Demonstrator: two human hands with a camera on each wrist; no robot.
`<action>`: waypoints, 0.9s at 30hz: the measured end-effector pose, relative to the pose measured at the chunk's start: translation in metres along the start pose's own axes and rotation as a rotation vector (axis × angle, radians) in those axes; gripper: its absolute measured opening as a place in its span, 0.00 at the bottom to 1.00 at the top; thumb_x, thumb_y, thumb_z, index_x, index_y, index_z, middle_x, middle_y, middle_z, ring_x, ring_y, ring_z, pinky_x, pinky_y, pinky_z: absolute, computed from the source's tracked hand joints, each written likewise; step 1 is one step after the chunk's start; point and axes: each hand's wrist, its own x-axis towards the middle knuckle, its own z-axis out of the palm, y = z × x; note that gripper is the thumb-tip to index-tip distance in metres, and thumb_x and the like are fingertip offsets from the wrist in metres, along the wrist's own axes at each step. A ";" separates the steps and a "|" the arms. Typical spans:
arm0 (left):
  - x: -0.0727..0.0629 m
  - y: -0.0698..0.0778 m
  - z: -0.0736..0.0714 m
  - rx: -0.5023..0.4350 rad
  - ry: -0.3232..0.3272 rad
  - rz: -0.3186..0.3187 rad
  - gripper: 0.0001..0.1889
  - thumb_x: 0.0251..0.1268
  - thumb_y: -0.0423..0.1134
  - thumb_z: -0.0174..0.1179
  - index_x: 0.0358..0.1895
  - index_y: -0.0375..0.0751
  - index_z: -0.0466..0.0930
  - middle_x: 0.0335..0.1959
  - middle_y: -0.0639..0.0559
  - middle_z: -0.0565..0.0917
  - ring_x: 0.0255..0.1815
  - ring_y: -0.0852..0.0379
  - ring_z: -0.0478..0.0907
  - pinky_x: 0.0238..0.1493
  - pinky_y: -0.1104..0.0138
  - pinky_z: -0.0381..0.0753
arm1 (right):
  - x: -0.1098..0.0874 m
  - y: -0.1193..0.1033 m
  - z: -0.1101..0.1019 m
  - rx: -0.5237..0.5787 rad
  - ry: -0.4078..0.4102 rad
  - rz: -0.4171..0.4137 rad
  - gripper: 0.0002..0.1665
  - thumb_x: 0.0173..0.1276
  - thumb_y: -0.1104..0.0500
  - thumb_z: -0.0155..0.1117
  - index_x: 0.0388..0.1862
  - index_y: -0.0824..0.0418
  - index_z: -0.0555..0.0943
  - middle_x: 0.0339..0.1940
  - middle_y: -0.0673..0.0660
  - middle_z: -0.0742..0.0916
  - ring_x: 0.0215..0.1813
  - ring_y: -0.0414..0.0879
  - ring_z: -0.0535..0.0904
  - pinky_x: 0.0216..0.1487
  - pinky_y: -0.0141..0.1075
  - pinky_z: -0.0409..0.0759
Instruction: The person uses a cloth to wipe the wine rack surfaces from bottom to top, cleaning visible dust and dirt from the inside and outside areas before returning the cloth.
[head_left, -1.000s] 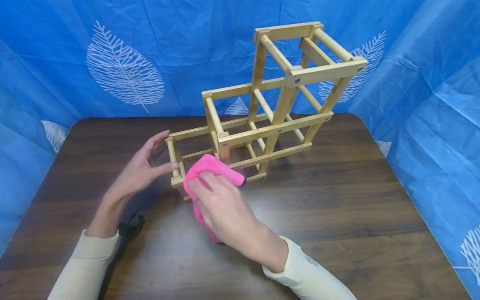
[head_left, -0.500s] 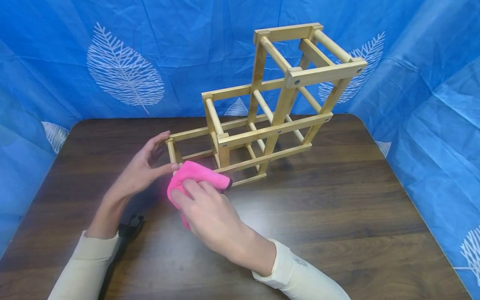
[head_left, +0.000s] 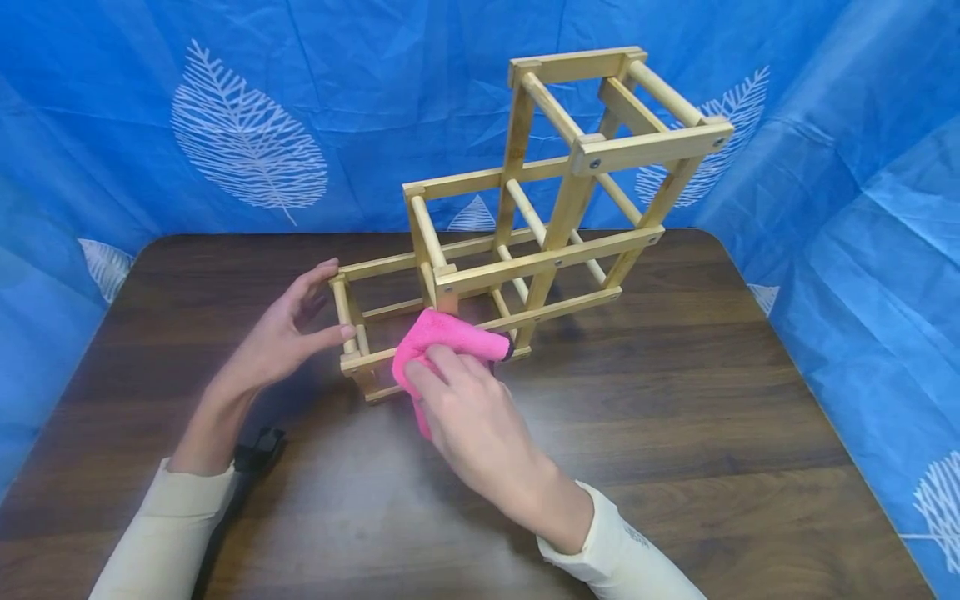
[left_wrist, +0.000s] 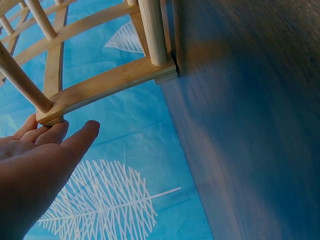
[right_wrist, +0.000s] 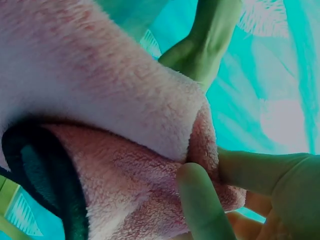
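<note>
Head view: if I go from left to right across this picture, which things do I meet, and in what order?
Small leaf print at the left → left hand → pink cloth → top tier of the wooden rack → leaf print at the right edge.

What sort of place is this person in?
Probably a small indoor work corner, perhaps set up for filming, though I can't be sure. A blue leaf-print curtain hangs around a dark wood-look table, with a wooden rack standing on it.
</note>
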 end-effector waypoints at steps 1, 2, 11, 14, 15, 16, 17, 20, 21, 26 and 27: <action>0.000 0.000 0.000 0.000 0.001 -0.014 0.45 0.62 0.36 0.68 0.79 0.45 0.50 0.79 0.46 0.53 0.78 0.42 0.48 0.73 0.44 0.49 | -0.001 0.001 0.000 -0.003 0.003 -0.001 0.12 0.57 0.71 0.63 0.38 0.59 0.80 0.32 0.52 0.78 0.33 0.48 0.76 0.34 0.36 0.77; -0.001 0.000 0.000 0.001 0.001 -0.025 0.45 0.63 0.36 0.68 0.79 0.45 0.50 0.79 0.46 0.53 0.78 0.43 0.48 0.73 0.44 0.49 | -0.001 0.001 -0.001 -0.005 0.003 -0.001 0.11 0.58 0.71 0.63 0.38 0.59 0.81 0.33 0.52 0.78 0.33 0.48 0.76 0.35 0.36 0.77; 0.000 0.000 -0.001 -0.005 -0.006 -0.042 0.46 0.63 0.39 0.69 0.79 0.48 0.50 0.79 0.48 0.52 0.78 0.45 0.48 0.73 0.44 0.50 | -0.011 0.010 -0.014 -0.007 0.007 0.021 0.09 0.64 0.64 0.66 0.42 0.55 0.80 0.34 0.50 0.81 0.28 0.47 0.78 0.18 0.39 0.78; 0.001 0.000 -0.002 -0.008 -0.009 -0.043 0.46 0.63 0.38 0.69 0.79 0.47 0.50 0.79 0.49 0.52 0.78 0.45 0.48 0.73 0.44 0.49 | -0.015 0.014 -0.021 -0.033 0.043 0.035 0.08 0.65 0.61 0.68 0.41 0.54 0.80 0.32 0.48 0.81 0.24 0.45 0.77 0.13 0.37 0.73; 0.001 0.000 -0.002 -0.009 -0.010 -0.042 0.45 0.63 0.38 0.69 0.79 0.47 0.49 0.79 0.49 0.52 0.78 0.45 0.48 0.73 0.44 0.49 | -0.016 0.016 -0.023 -0.039 0.056 0.042 0.08 0.65 0.61 0.69 0.41 0.55 0.80 0.31 0.48 0.81 0.23 0.44 0.77 0.12 0.37 0.72; 0.001 0.000 -0.002 -0.011 -0.011 -0.042 0.45 0.63 0.38 0.69 0.79 0.47 0.49 0.79 0.50 0.52 0.78 0.45 0.48 0.73 0.44 0.49 | -0.017 0.017 -0.025 -0.047 0.068 0.050 0.07 0.65 0.61 0.69 0.41 0.55 0.80 0.31 0.48 0.81 0.22 0.44 0.77 0.11 0.36 0.71; 0.001 0.000 -0.002 -0.015 -0.012 -0.041 0.45 0.63 0.37 0.68 0.79 0.47 0.50 0.79 0.50 0.52 0.78 0.44 0.48 0.73 0.44 0.49 | -0.018 0.019 -0.026 -0.053 0.077 0.062 0.07 0.65 0.61 0.69 0.41 0.55 0.80 0.30 0.49 0.81 0.22 0.44 0.76 0.11 0.36 0.70; 0.001 -0.001 -0.002 -0.017 -0.016 -0.042 0.45 0.63 0.37 0.68 0.79 0.48 0.49 0.79 0.50 0.51 0.78 0.44 0.47 0.73 0.44 0.49 | -0.021 0.025 -0.030 -0.069 0.091 0.094 0.05 0.67 0.61 0.67 0.40 0.56 0.80 0.27 0.50 0.79 0.19 0.44 0.73 0.10 0.36 0.68; 0.001 -0.001 -0.002 -0.016 -0.017 -0.042 0.45 0.63 0.37 0.68 0.79 0.48 0.49 0.79 0.51 0.51 0.78 0.45 0.47 0.73 0.44 0.49 | -0.022 0.028 -0.031 -0.073 0.092 0.103 0.05 0.67 0.61 0.67 0.39 0.57 0.80 0.27 0.51 0.79 0.19 0.45 0.73 0.10 0.36 0.68; 0.002 -0.001 -0.003 -0.013 -0.017 -0.043 0.46 0.63 0.39 0.69 0.79 0.49 0.49 0.79 0.51 0.50 0.78 0.45 0.47 0.73 0.45 0.49 | -0.024 0.040 -0.038 -0.074 0.081 0.147 0.11 0.62 0.65 0.72 0.43 0.61 0.82 0.28 0.55 0.81 0.18 0.46 0.74 0.12 0.38 0.72; 0.001 -0.001 -0.003 -0.013 -0.016 -0.042 0.46 0.63 0.39 0.69 0.79 0.49 0.49 0.80 0.51 0.50 0.78 0.45 0.47 0.74 0.45 0.49 | -0.025 0.043 -0.040 -0.069 0.075 0.158 0.12 0.61 0.66 0.72 0.43 0.62 0.82 0.29 0.56 0.81 0.18 0.46 0.74 0.13 0.38 0.73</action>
